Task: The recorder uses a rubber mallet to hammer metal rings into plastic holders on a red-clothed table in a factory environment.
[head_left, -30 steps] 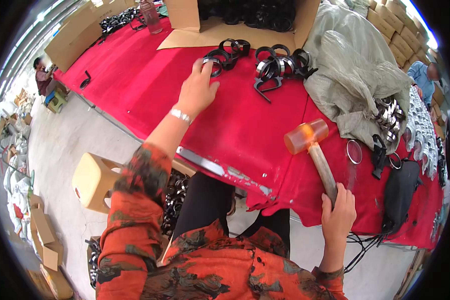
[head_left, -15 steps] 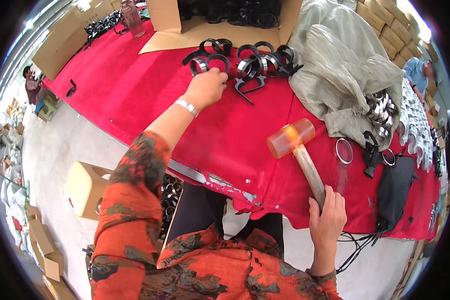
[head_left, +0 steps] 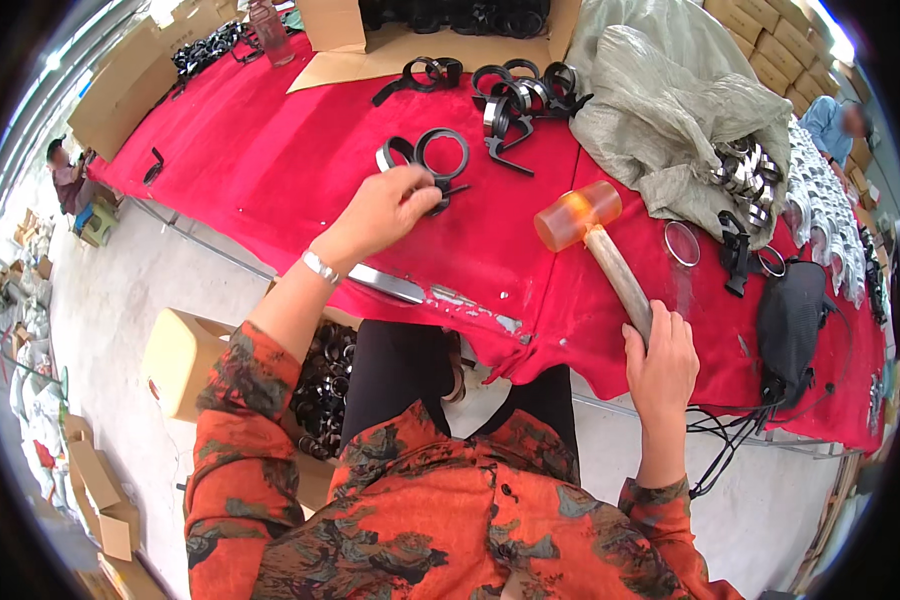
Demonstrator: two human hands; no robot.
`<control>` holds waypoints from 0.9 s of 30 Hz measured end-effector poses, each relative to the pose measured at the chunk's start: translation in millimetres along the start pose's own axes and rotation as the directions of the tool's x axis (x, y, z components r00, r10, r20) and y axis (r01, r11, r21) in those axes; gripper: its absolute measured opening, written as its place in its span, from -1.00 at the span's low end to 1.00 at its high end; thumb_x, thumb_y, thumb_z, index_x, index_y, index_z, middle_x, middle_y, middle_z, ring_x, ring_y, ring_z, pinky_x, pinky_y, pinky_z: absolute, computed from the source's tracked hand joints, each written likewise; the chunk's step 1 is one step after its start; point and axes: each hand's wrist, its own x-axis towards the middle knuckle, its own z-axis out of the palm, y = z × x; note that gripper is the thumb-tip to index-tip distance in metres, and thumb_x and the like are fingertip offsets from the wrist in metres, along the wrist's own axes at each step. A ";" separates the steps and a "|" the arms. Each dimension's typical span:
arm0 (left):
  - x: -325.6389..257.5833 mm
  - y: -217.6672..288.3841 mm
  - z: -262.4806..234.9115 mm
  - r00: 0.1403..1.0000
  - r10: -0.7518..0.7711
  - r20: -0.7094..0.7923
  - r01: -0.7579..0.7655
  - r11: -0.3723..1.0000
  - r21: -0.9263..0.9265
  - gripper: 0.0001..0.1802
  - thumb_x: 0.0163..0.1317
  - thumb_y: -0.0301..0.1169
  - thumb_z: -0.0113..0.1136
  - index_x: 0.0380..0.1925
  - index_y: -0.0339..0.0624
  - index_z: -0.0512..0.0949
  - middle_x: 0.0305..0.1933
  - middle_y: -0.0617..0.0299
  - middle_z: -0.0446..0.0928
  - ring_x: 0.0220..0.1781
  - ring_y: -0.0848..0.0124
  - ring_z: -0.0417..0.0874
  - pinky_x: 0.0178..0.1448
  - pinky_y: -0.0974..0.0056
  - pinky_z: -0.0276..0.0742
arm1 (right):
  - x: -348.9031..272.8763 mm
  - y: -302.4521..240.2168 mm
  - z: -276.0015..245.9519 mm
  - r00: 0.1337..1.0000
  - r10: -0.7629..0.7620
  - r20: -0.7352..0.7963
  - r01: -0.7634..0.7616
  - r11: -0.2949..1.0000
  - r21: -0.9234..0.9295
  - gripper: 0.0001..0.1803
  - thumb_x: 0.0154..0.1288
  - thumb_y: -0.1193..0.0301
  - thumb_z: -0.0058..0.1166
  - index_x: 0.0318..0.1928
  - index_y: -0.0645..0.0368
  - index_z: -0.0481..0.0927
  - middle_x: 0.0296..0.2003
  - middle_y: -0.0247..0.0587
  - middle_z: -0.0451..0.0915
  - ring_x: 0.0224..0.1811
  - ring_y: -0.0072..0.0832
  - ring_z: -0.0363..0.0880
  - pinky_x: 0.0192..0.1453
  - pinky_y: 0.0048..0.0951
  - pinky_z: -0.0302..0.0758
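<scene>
My left hand [head_left: 382,212] is closed on a black ring bracket [head_left: 464,152] over the red cloth; its thumb and fingers pinch the lower part. Beside that ring, just above my knuckles, shows a second ring with a silver band [head_left: 383,156]; whether it is joined to the first I cannot tell. My right hand [head_left: 663,355] is wrapped round the wooden handle of a mallet [head_left: 620,275]. The mallet's translucent orange head lies farther out, over the cloth. Beyond my left hand are a black ring bracket [head_left: 410,76] and a cluster of similar brackets [head_left: 510,100], some with silver bands.
A cardboard box [head_left: 332,66] of black parts stands at the back. Right of it slumps a grey woven sack [head_left: 660,110] spilling silver rings. One thin ring [head_left: 668,240], a black pouch [head_left: 790,335] and cables lie at right. Two other people sit or stand farther off.
My left hand has drawn back toward me, bringing the black ring bracket and silver-banded ring away from the pile. My right hand keeps its grip on the mallet. The whole view has shifted slightly.
</scene>
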 end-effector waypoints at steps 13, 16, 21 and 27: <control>35.6 -17.4 12.2 0.977 0.025 -0.214 0.075 0.892 0.446 -0.85 0.08 -0.53 0.05 -0.34 -0.26 0.55 -0.33 -0.08 0.58 -0.26 -0.01 0.60 -0.17 0.00 0.52 | 11.0 11.0 -1.0 0.995 0.003 0.100 -0.005 1.000 0.014 -0.60 0.19 0.27 0.17 -0.09 0.30 0.45 -0.37 -0.02 0.50 -0.30 -0.07 0.51 -0.21 -0.13 0.47; 2.3 -6.8 -13.9 0.919 -0.133 -0.371 0.164 0.985 0.055 -0.79 0.14 -0.53 0.12 -0.20 -0.31 0.57 -0.45 0.08 0.56 -0.53 0.36 0.59 -0.40 0.28 0.52 | 23.7 22.7 -6.7 0.971 0.010 0.240 -0.041 0.991 0.126 -0.64 0.20 0.24 0.17 -0.25 0.33 0.44 -0.54 -0.03 0.48 -0.51 -0.14 0.53 -0.34 -0.16 0.49; -91.4 34.0 -28.9 0.720 -0.632 -0.287 0.350 0.687 -0.637 -0.71 0.27 -0.61 -0.02 -0.02 -0.45 0.50 -0.29 0.06 0.60 -0.34 0.39 0.67 -0.20 0.36 0.65 | 3.6 -19.4 -28.2 0.653 0.012 0.758 -0.727 0.293 0.621 -0.72 0.33 0.22 0.06 -0.21 0.20 0.46 -0.53 -0.37 0.48 -0.61 -0.67 0.43 -0.60 -0.59 0.39; -175.6 44.5 29.5 0.679 -0.727 -0.105 -0.024 0.122 -0.992 -0.72 0.33 -0.56 0.01 0.02 -0.36 0.48 -0.16 -0.02 0.57 -0.20 0.28 0.64 -0.11 0.26 0.66 | -36.2 -81.5 -1.8 0.592 -0.196 0.782 -0.793 0.028 0.608 -0.68 0.37 0.18 0.04 -0.15 0.21 0.43 -0.50 -0.38 0.47 -0.60 -0.69 0.42 -0.60 -0.61 0.39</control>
